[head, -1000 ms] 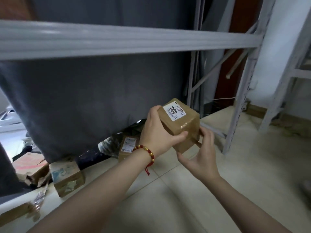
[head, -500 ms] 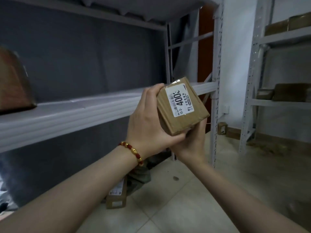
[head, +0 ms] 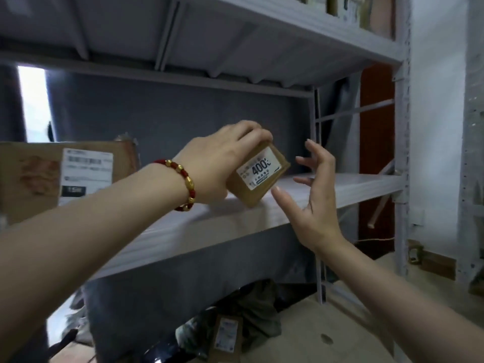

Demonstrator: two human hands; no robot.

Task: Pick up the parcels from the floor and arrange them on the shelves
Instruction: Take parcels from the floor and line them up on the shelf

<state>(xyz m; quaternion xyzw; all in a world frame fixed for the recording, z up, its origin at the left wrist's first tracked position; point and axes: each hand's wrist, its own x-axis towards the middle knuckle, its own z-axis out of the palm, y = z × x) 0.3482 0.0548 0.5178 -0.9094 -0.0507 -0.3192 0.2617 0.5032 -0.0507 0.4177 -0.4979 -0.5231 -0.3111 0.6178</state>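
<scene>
My left hand point(head: 222, 163), with a red and gold bead bracelet on the wrist, grips a small brown cardboard parcel point(head: 258, 179) with a white "400" label. The parcel is tilted, its lower corner over the front of the grey metal shelf point(head: 327, 189). My right hand point(head: 311, 200) hovers just right of the parcel, fingers spread and not touching it. A bigger brown box with a shipping label point(head: 65, 174) stands on the same shelf at the left.
A shelf board point(head: 262, 35) hangs above. Grey cloth point(head: 183, 119) backs the rack. Several parcels and bags point(head: 230, 328) lie on the floor under the shelf. The rack's upright post point(head: 402, 153) stands at the right, with tiled floor beyond.
The view rose from the floor to the shelf. Both hands lifted the parcel up; my right hand has let go and my left hand alone brings it onto the shelf.
</scene>
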